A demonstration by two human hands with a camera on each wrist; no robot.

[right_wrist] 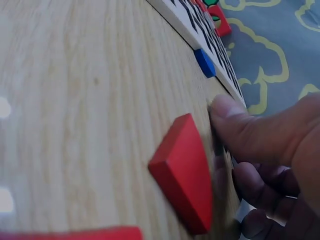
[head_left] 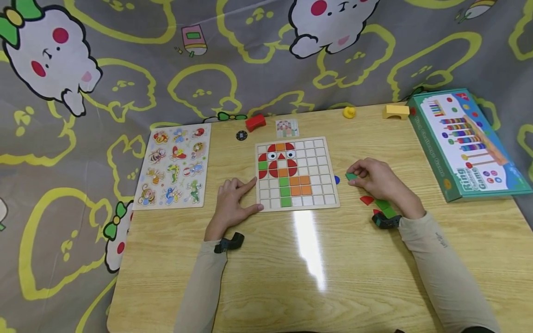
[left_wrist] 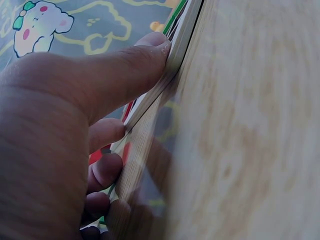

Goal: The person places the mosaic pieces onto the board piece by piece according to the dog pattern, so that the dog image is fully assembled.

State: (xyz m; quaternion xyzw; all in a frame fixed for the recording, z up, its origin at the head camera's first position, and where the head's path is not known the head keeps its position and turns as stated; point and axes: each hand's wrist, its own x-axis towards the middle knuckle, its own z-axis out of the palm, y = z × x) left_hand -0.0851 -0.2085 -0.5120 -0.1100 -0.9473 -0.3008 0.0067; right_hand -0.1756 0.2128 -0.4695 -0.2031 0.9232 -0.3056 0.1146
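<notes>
A wooden grid board (head_left: 318, 169) lies on the table, partly filled with red, orange, green and eye-marked tiles. The thumb and index finger of my left hand (head_left: 233, 203) touch its left side; in the left wrist view the thumb rests against the board's edge (left_wrist: 175, 62). Right of the board, my right hand (head_left: 376, 178) pinches a small green tile (head_left: 351, 176) between thumb and fingertips. Below that hand lie a red quarter-round tile (head_left: 366, 200) and green tiles (head_left: 389, 212). A blue tile (head_left: 337, 180) sits beside the board's right edge.
An insect picture board (head_left: 166, 173) is at left. Behind the grid board are a pattern card (head_left: 287, 128), a red block (head_left: 255, 122) and a black disc (head_left: 241, 135). A yellow duck (head_left: 349, 112), a yellow arch block (head_left: 395, 112) and a green game box (head_left: 470, 143) stand farther right.
</notes>
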